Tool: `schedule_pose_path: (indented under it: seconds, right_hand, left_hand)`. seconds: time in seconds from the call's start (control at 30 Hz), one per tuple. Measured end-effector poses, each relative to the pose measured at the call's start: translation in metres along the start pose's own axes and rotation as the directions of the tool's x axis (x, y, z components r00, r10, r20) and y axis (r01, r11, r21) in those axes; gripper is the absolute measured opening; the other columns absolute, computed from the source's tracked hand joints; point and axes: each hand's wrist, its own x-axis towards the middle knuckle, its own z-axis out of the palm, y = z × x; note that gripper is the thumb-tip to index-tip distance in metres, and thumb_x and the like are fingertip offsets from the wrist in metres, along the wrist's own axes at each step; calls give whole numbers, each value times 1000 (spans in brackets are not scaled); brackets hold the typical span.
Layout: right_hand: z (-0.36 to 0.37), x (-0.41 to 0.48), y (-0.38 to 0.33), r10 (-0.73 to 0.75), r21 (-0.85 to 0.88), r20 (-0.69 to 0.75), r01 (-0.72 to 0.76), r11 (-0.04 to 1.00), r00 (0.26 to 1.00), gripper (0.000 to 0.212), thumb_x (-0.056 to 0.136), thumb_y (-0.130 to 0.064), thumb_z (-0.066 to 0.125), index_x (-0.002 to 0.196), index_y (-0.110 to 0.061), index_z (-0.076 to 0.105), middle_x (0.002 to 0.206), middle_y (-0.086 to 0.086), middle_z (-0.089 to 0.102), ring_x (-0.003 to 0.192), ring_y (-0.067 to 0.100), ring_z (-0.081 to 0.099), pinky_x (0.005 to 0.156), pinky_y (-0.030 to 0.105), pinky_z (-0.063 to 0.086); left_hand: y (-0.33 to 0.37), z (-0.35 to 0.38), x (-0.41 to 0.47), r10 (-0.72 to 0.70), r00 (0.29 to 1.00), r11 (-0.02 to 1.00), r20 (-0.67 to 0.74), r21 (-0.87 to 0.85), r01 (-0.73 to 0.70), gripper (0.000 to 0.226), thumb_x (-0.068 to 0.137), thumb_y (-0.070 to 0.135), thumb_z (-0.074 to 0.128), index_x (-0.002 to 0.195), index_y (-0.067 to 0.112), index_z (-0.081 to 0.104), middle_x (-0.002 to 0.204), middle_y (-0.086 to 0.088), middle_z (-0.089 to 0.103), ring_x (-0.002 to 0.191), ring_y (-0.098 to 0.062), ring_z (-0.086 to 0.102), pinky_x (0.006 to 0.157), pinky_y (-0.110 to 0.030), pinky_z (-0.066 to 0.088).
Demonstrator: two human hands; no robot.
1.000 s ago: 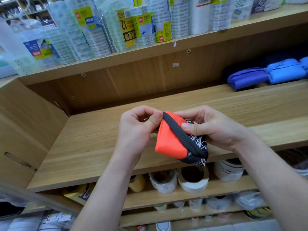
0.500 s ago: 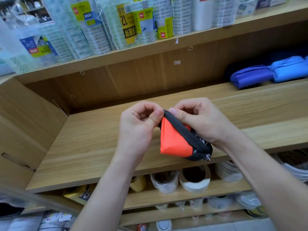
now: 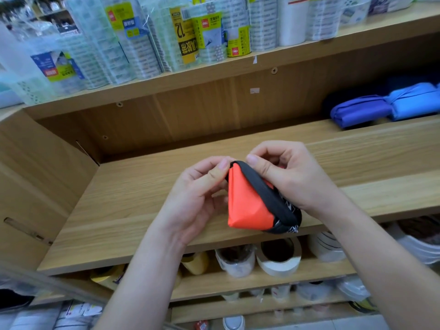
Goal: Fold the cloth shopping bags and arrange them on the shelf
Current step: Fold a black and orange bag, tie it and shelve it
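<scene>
A small folded orange cloth bag [image 3: 247, 203] with a black trim band and a black-and-white patterned part hangs above the front of the wooden shelf [image 3: 142, 210]. My left hand [image 3: 197, 196] pinches its top corner from the left. My right hand [image 3: 290, 177] grips the black band and the bundle's right side, thumb pressed at the top. Two folded blue bags [image 3: 359, 110] lie side by side at the far right of the same shelf.
The shelf above carries wrapped rolls of clear tape [image 3: 142, 44] and plastic baskets [image 3: 26, 75]. Below the shelf sit rolls of white tape [image 3: 278, 258] and other tape rolls. A wooden side panel [image 3: 35, 182] closes the shelf on the left.
My right hand's fingers shifted from lying across the bag to pinching the black band at its top. The bundle turned more upright and both hands moved slightly up over the shelf.
</scene>
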Motion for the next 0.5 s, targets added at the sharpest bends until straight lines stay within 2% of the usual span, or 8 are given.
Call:
schedule_pose_path:
  seconds: [0.07, 0.17, 0.27, 0.4, 0.5]
  right_hand:
    - [-2, 1, -2, -13, -16, -9, 13, 1000, 1000, 15, 93, -14, 63, 80, -12, 71, 70, -3, 67, 66, 5, 61, 60, 20, 47]
    - [-4, 3, -4, -20, -25, -35, 19, 999, 999, 13, 88, -17, 68, 78, -10, 73, 67, -3, 68, 63, 4, 61, 58, 17, 46]
    - [-5, 4, -5, 8, -26, -92, -10, 1000, 996, 21, 77, -29, 74, 75, -8, 74, 64, -1, 69, 60, 4, 61, 55, 18, 46]
    - [-8, 8, -2, 23, -48, -153, -31, 998, 988, 19, 79, -29, 76, 76, -10, 75, 63, -2, 69, 59, 4, 61, 55, 18, 46]
    - [-11, 12, 3, 39, -86, -178, -55, 995, 983, 16, 82, -26, 77, 75, -11, 75, 64, -2, 69, 60, 5, 61, 56, 19, 45]
  left_hand:
    - [2, -3, -2, 12, 1000, 999, 25, 42, -13, 17, 78, 33, 79, 91, 22, 76, 72, 3, 68, 63, -7, 62, 59, -23, 52]
    - [5, -5, 0, 73, 997, 997, 3, 39, -73, 18, 75, 23, 82, 91, 17, 76, 70, 4, 69, 60, -6, 64, 59, -22, 53]
    - [5, -8, 0, 108, 994, 989, -3, 103, -107, 16, 77, 19, 75, 93, 20, 76, 73, -1, 71, 64, -10, 68, 63, -24, 54]
    - [11, -15, 2, 36, 996, 974, 77, 219, -52, 33, 79, 26, 79, 110, 24, 70, 99, -11, 73, 82, -22, 72, 70, -31, 56]
    - [18, -17, 7, -46, 992, 962, 115, 271, 13, 38, 76, 27, 83, 111, 26, 67, 103, -7, 72, 82, -20, 71, 68, -33, 58]
